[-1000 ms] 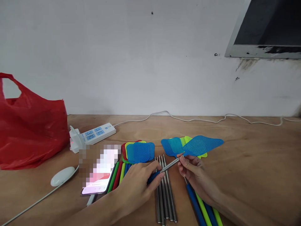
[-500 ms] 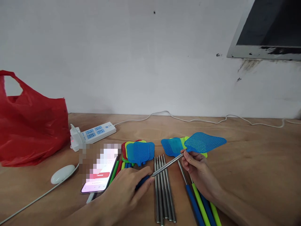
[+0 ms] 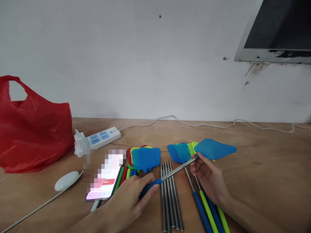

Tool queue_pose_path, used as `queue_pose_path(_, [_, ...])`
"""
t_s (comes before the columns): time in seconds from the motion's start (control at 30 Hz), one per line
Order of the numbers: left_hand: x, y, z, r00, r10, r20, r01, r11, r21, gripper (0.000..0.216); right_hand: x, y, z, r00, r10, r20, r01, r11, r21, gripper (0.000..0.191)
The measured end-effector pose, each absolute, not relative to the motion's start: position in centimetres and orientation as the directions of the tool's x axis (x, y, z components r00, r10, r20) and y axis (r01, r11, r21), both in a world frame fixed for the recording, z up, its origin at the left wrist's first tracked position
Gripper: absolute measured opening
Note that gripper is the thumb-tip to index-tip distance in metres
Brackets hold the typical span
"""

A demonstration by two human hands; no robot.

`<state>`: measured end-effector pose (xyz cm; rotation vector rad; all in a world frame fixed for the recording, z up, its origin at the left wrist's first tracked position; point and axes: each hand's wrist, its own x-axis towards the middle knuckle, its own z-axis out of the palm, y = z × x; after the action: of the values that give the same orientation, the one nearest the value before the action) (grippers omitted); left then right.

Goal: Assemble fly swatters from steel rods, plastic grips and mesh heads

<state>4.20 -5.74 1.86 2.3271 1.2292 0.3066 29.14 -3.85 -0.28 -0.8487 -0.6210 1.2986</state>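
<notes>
My left hand [image 3: 131, 199] is closed around the blue handle of a fly swatter [image 3: 215, 149]. Its metal rod slants up to the right across the table. At the neck, just below the perforated blue head, my right hand [image 3: 211, 181] pinches the swatter with thumb and fingers. Under the rod lie several bare metal rods [image 3: 170, 200] side by side. Left of them is a pile of loose swatter heads [image 3: 146, 158] in blue, yellow-green, red and green. Several swatters with rods and blue or yellow-green handles [image 3: 207, 207] lie beneath my right hand.
A lit phone [image 3: 105, 181], partly pixelated, lies on the left beside several coloured handles [image 3: 122, 174]. Behind it is a white power strip [image 3: 104, 137] with a cable along the wall. A white oval device [image 3: 66, 181] and a red plastic bag [image 3: 36, 129] are further left.
The held swatter and my right hand have shifted slightly right. More of the blue handle shows past my left fingers. The whole view has moved a little.
</notes>
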Motion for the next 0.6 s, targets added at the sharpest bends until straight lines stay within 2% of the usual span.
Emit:
queue_pose_path(0.1, [4.1, -5.5, 1.8, 0.562, 0.827, -0.018, 0.714, -0.474, 0.514, 0.036, 28.9, -4.0, -0.4, 0.215, 0.976, -0.029, -0.543, 0.094, -0.834, 0.037])
queue_pose_path(0.33, [4.0, -5.3, 1.3, 0.582, 0.813, 0.032, 0.696, -0.518, 0.498, 0.032, 28.7, -4.0, -0.4, 0.236, 0.970, -0.065, -0.542, 0.076, -0.837, 0.036])
queue_pose_path(0.6, [3.8, -5.0, 0.6, 0.583, 0.811, 0.051, 0.741, -0.557, 0.374, 0.039, 28.8, -3.7, -1.4, 0.281, 0.959, -0.023, -0.478, 0.119, -0.871, 0.033])
